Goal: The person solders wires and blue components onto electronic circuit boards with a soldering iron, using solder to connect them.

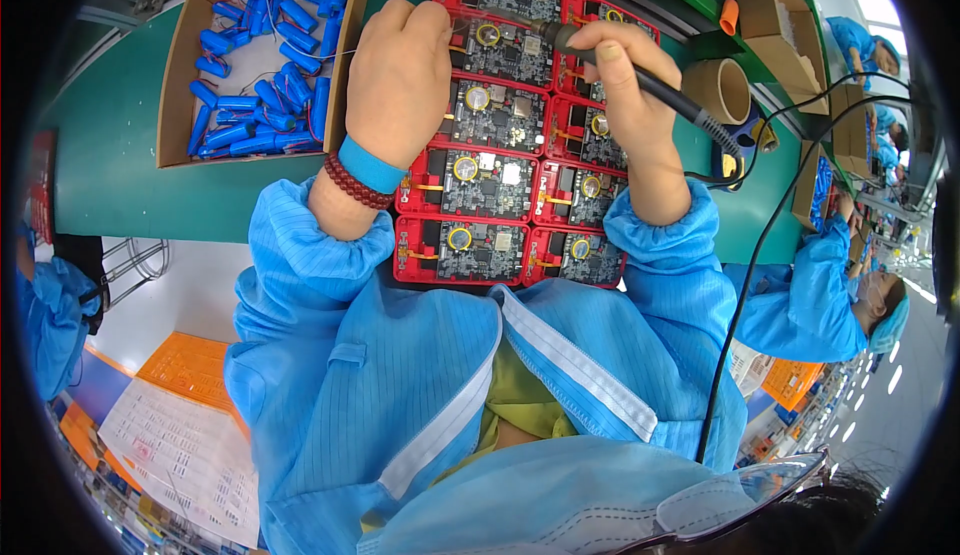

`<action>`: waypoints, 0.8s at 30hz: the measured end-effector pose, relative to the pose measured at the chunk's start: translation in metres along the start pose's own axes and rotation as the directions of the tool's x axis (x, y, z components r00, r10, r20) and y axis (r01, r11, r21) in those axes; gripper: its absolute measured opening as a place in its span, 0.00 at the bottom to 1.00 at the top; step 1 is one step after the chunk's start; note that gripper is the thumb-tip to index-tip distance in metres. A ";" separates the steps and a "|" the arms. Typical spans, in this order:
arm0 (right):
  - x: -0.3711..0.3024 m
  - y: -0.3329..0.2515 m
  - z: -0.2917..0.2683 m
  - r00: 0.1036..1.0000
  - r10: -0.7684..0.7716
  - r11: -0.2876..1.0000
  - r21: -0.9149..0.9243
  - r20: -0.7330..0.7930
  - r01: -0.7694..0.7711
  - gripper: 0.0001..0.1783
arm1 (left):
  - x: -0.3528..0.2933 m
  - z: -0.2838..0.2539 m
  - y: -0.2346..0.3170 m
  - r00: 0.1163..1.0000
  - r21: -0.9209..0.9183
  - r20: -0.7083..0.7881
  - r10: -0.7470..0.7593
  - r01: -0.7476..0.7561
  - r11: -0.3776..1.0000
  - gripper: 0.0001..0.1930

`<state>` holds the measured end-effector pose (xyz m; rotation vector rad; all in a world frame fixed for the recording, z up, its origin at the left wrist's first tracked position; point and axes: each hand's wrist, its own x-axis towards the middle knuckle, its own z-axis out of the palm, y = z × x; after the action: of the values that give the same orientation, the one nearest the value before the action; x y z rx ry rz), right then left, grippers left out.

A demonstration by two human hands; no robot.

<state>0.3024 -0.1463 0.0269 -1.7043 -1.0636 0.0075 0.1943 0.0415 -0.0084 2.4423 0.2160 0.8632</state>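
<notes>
In my right hand (630,75) is a soldering iron (675,100), its dark handle gripped between thumb and fingers and its tip pointing left over the upper boards. My left hand (400,85) is closed above the left edge of the boards, knuckles up. A thin solder wire (342,55) runs into it from the upper left; my fingertips are hidden. Beneath both hands lie several red housings (415,265) in two columns, each with a dark circuit board (490,190) bearing a round yellow-rimmed coin cell (466,169) and an orange flex strip.
A cardboard box (175,105) of blue-wrapped battery cells (235,133) stands left on the green table (110,155). At right are a tape roll (735,90), an orange tube (729,17), a cardboard bin (775,25) and the black iron cable (750,275). Co-workers (810,285) sit to the right.
</notes>
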 end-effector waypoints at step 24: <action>0.028 0.029 0.008 0.998 0.054 0.998 -0.034 -0.034 -0.055 0.12 | 0.041 0.035 -0.011 0.982 -0.049 -0.104 -0.157 0.153 0.987 0.03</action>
<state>0.3338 -0.1232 0.0148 -1.7590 -0.9976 -0.0051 0.2480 0.0488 -0.0152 2.3084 0.4181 0.9205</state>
